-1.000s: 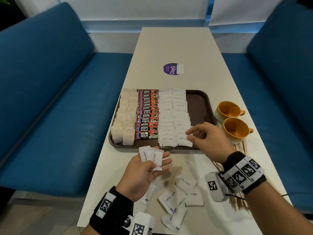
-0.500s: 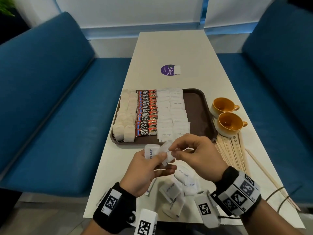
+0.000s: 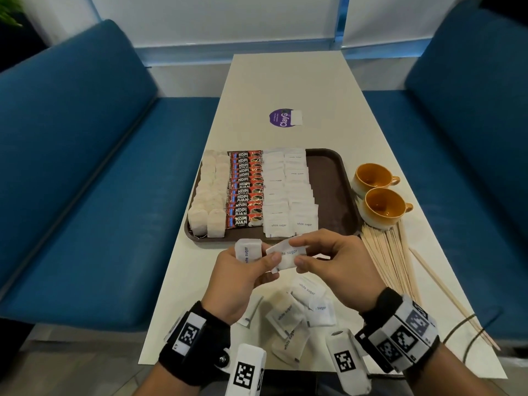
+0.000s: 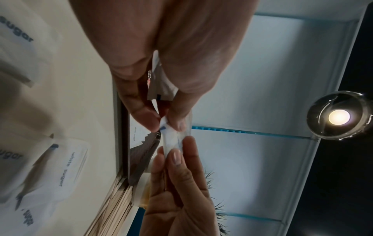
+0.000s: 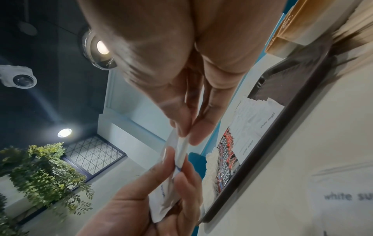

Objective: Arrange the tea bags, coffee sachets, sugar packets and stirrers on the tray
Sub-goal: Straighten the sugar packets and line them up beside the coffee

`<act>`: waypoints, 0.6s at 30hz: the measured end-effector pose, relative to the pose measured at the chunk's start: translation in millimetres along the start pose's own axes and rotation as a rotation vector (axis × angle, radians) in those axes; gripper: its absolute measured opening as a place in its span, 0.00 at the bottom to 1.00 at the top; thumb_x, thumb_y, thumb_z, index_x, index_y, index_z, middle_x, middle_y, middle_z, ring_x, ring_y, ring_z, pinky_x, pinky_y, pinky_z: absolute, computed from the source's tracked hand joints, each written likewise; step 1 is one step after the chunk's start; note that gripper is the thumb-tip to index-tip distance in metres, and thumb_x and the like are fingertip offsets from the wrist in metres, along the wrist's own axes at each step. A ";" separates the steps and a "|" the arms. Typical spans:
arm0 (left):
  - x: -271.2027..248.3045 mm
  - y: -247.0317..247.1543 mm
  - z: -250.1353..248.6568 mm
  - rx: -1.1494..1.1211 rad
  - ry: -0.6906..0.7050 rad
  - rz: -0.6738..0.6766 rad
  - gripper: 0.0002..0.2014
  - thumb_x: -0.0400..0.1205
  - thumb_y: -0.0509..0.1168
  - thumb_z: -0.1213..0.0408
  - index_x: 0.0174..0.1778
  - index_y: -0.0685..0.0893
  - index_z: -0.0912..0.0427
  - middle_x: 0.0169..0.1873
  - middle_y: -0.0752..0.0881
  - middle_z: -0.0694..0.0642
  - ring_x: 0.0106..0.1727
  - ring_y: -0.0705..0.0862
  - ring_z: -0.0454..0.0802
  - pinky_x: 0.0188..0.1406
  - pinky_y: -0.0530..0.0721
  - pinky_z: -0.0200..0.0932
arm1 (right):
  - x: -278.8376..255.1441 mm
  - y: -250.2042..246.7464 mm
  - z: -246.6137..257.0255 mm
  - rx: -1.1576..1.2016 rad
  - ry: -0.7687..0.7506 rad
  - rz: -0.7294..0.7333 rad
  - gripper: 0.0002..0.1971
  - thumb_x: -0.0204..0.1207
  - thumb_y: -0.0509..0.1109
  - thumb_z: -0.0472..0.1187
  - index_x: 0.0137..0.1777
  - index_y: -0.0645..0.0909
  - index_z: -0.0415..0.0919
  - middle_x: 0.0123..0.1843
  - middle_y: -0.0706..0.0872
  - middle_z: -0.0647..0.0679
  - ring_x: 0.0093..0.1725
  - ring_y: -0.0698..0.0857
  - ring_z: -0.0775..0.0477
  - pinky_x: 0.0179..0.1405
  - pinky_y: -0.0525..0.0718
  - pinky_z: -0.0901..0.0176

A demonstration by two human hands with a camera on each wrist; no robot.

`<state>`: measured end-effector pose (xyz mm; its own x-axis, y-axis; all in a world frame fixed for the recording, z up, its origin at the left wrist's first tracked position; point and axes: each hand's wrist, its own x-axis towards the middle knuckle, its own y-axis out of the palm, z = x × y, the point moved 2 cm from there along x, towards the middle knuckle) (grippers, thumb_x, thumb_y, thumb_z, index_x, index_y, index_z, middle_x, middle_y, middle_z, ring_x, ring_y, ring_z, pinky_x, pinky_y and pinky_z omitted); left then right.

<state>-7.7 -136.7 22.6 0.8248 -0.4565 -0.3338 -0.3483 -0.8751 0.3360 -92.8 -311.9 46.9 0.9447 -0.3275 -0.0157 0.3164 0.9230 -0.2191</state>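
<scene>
A brown tray (image 3: 328, 167) holds rows of tea bags (image 3: 208, 201), red coffee sachets (image 3: 245, 187) and white sugar packets (image 3: 288, 195); its right strip is bare. Just in front of the tray, my left hand (image 3: 265, 264) grips a small bunch of sugar packets (image 3: 248, 250). My right hand (image 3: 297, 252) pinches one sugar packet (image 3: 288, 254) between thumb and index finger, while the left thumb still lies on its other end. The wrist views show the same packet (image 4: 173, 140) (image 5: 181, 148) held between both hands. Wooden stirrers (image 3: 388, 258) lie on the table right of my hands.
Several loose sugar packets (image 3: 297, 312) lie on the table under my hands, near the front edge. Two orange cups (image 3: 371, 178) (image 3: 384, 207) stand right of the tray. A purple sticker (image 3: 281, 118) sits further back. Blue benches flank the table.
My right hand came back from the tray's front edge to my left hand and took hold of one packet from the bunch. The stirrers have come into view.
</scene>
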 end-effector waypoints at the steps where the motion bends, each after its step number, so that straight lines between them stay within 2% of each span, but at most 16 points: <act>1: -0.9 0.2 0.4 -0.015 -0.011 0.004 0.09 0.70 0.79 0.69 0.43 0.88 0.64 0.40 0.90 0.63 0.40 0.90 0.55 0.37 0.90 0.46 | -0.4 0.1 -0.3 -0.001 0.002 0.003 0.15 0.73 0.82 0.30 0.53 0.94 0.50 0.49 0.93 0.53 0.47 0.93 0.48 0.49 0.93 0.51; 4: -2.8 1.9 -1.1 -0.025 -0.054 0.001 0.13 0.77 0.77 0.64 0.52 0.88 0.68 0.50 0.91 0.70 0.45 0.89 0.58 0.34 0.89 0.48 | -2.6 -0.4 1.2 -0.014 -0.009 0.017 0.15 0.73 0.82 0.31 0.53 0.94 0.51 0.50 0.93 0.56 0.49 0.92 0.51 0.49 0.93 0.55; 7: -3.7 3.5 -2.5 -0.041 -0.092 -0.004 0.20 0.79 0.74 0.62 0.63 0.87 0.71 0.57 0.91 0.69 0.45 0.89 0.56 0.30 0.89 0.46 | -5.0 -2.3 2.5 0.019 -0.010 0.018 0.16 0.72 0.82 0.30 0.55 0.93 0.49 0.49 0.93 0.57 0.46 0.92 0.51 0.45 0.90 0.63; 11: -4.2 6.2 -5.0 -0.105 -0.112 -0.006 0.14 0.84 0.71 0.63 0.61 0.88 0.68 0.56 0.92 0.68 0.47 0.89 0.59 0.33 0.90 0.47 | -5.0 -3.0 2.1 0.028 -0.012 0.022 0.17 0.73 0.82 0.30 0.57 0.93 0.51 0.52 0.93 0.58 0.48 0.93 0.47 0.49 0.92 0.58; 14: -4.0 8.5 -5.1 -0.127 -0.100 -0.018 0.09 0.87 0.67 0.64 0.56 0.90 0.65 0.54 0.93 0.67 0.46 0.91 0.60 0.36 0.91 0.49 | -3.2 -3.9 1.5 0.053 -0.020 0.011 0.20 0.72 0.82 0.29 0.59 0.92 0.50 0.52 0.92 0.57 0.47 0.92 0.45 0.48 0.92 0.60; 18: -2.7 9.3 -2.6 -0.141 -0.098 0.010 0.12 0.87 0.68 0.63 0.59 0.89 0.67 0.54 0.91 0.70 0.45 0.87 0.61 0.40 0.91 0.49 | -1.7 -7.3 1.1 0.085 -0.035 -0.011 0.21 0.71 0.82 0.28 0.61 0.91 0.47 0.51 0.93 0.55 0.46 0.92 0.47 0.46 0.90 0.63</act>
<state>-12.1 -143.2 28.9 0.7720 -0.4841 -0.4119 -0.2843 -0.8426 0.4575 -96.6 -317.8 49.6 0.9430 -0.3321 0.0211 0.3318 0.9336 -0.1357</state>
